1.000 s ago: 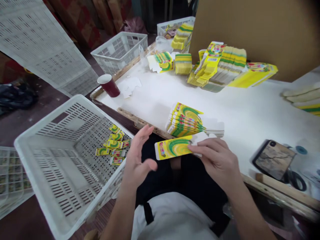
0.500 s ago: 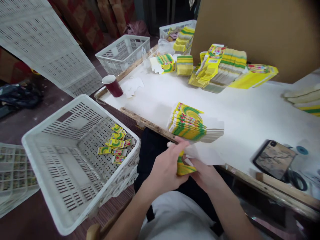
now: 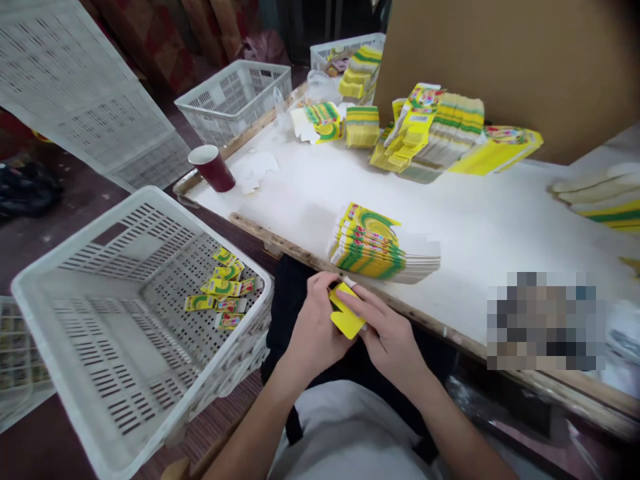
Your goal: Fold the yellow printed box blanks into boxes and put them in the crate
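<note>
One yellow carton (image 3: 351, 323) is in work over the lap, beside the table (image 3: 300, 190); the left hand (image 3: 316, 327) is clamped round its body, the right hand (image 3: 387, 333) grips its end, where a flap appears unclosed. Small formed cartons (image 3: 223, 287) in the white plastic crate (image 3: 145, 245) are judged complete; the fanned stack of flattened cartons (image 3: 367, 250) appears outstanding.

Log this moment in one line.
left hand: holds yellow cardboard carton | right hand: touches its flapped end | nearby: white slotted plastic crate, yellow-green cartons inside
</note>
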